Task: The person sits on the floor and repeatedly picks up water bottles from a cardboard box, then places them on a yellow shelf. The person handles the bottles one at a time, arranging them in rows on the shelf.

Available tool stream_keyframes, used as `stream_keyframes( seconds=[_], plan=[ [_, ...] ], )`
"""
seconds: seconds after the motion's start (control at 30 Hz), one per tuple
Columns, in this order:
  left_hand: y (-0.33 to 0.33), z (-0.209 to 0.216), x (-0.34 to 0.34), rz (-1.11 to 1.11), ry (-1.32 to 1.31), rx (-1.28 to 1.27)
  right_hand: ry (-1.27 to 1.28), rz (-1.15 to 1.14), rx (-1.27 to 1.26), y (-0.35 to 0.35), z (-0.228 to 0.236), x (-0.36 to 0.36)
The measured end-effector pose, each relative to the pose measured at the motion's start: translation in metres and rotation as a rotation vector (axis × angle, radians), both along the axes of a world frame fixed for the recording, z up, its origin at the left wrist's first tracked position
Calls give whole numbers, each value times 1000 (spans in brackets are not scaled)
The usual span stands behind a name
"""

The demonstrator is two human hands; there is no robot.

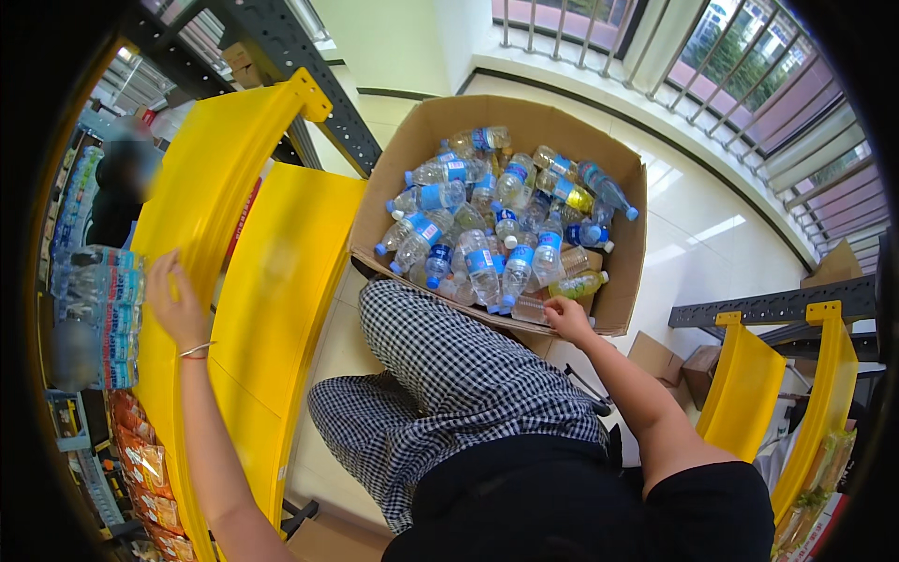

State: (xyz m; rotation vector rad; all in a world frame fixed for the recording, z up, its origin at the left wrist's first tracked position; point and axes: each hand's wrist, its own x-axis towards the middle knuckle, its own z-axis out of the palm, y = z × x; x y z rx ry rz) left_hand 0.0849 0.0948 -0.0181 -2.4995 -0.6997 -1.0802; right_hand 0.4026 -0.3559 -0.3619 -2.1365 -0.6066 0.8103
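Note:
My left hand (178, 304) is raised over the yellow shelf board at my left, its fingers apart and nothing in them. Beside its fingertips stands a wrapped pack of clear water bottles (98, 314) with blue and red labels. My right hand (569, 320) is at the near right rim of a big cardboard box (412, 126), fingers curled together. A clear ribbed bottle (530, 310) lies right by these fingertips; whether they grip it or the rim is hidden. Many plastic bottles (479, 267), mostly with blue caps and labels, fill the box in a loose heap.
Yellow shelf boards (281, 244) on a dark metal frame run along my left, with orange snack packs (150, 468) below the bottle pack. Another yellow shelf (744, 393) stands at the right, near small cartons (655, 359). Beyond are a railing and windows. Another person is at far left.

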Motion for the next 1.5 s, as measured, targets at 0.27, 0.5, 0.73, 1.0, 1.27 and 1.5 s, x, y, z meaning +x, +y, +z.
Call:
stream_keyframes(
  seconds=[0.27, 0.5, 0.73, 1.0, 1.27, 1.5],
  plan=[
    [-117, -126, 184, -576, 328, -563, -7, 53, -84, 14, -18, -6],
    [-179, -231, 238, -498, 489, -1303, 141, -119, -11, 9, -7, -5],
    [-163, -288, 261, -331, 542, -1636, 364, -343, 115, 10, -15, 15],
    [-164, -306, 332, -275, 666, -1724, 287, -1204, 523, 22, -20, 141],
    [-193, -324, 428, -529, 785, -1606, 422, -1395, 813, 45, -26, 239],
    [-193, -349, 482, -550, 669, -1812, 458, -1373, 882, 42, -62, 246]
  ],
)
